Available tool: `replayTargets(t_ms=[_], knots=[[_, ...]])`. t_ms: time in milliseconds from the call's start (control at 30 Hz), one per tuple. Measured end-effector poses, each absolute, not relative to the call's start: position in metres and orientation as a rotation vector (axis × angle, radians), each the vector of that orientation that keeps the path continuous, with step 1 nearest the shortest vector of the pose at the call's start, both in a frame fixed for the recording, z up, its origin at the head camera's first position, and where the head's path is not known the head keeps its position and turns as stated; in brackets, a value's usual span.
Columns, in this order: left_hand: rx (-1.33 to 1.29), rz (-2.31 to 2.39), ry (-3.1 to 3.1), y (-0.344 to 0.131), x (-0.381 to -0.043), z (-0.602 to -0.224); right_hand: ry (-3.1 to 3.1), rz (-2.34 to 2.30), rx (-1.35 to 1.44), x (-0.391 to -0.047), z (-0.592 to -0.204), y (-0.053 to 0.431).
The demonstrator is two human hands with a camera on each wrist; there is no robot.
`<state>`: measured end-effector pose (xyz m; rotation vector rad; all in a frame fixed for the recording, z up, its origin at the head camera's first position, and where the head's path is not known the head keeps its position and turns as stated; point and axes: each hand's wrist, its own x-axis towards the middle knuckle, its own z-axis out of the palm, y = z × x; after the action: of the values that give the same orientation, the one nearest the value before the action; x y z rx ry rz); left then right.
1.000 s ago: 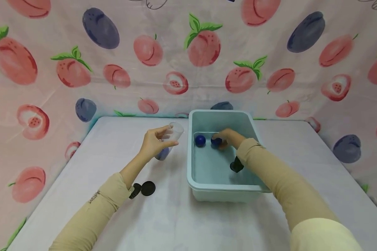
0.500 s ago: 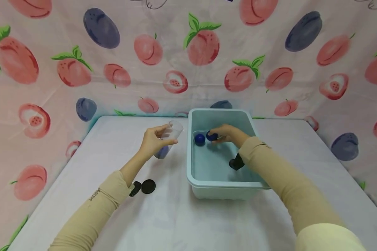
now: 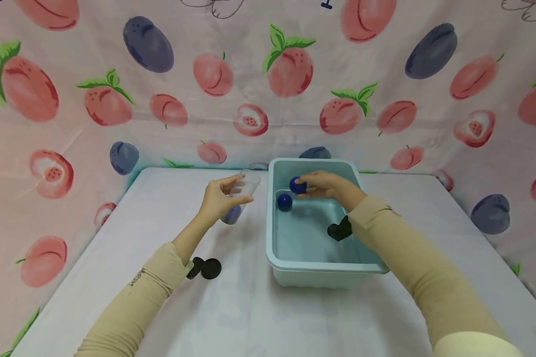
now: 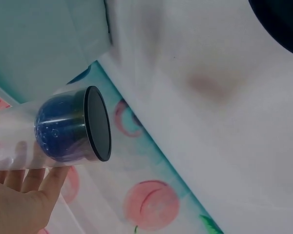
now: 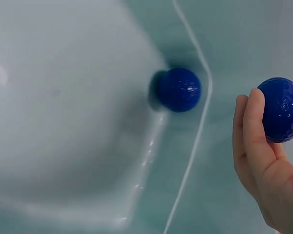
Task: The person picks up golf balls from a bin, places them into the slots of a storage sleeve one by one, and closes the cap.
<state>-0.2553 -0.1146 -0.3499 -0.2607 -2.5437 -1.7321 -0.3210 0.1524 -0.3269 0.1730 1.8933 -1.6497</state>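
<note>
My left hand (image 3: 216,201) grips a clear plastic tube (image 3: 248,184), tilted with its open mouth up and toward the tub. Inside its lower end lies a blue golf ball (image 4: 61,127), right against a black end cap (image 4: 98,124). With thumb and fingers, my right hand (image 3: 328,186) pinches another blue golf ball (image 3: 297,185) over the back of the light blue tub (image 3: 317,267). A further blue golf ball (image 3: 284,202) sits on the tub's floor near its back left corner, as the right wrist view also shows.
Black pieces (image 3: 338,231) lie in the tub's right side, partly behind the right sleeve. On the white table, left of the tub, are a round black disc (image 3: 211,268) and another black piece (image 3: 196,267) partly covered by the left sleeve. A fruit-print cloth (image 3: 250,69) hangs behind.
My right hand has lifted its golf ball from the tub's floor, moving up and a little left. The left hand and tube stay nearly still.
</note>
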Motion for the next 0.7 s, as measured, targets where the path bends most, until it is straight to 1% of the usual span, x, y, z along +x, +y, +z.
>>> replayTargets(t_ms=[267, 467, 700], knots=[[-0.248, -1.725, -2.548, -0.114, -0.256, -0.344, 1.818, -1.746, 0.039, -0.314, -0.311, 0.153], [-0.267, -1.725, -2.545, -0.110, -0.255, -0.341, 1.761, -1.824, 0.001, -0.306, -0.300, 0.156], [-0.281, -1.718, -2.555, -0.105, -0.253, -0.343, 1.712, -1.856, -0.027, -0.300, -0.297, 0.158]])
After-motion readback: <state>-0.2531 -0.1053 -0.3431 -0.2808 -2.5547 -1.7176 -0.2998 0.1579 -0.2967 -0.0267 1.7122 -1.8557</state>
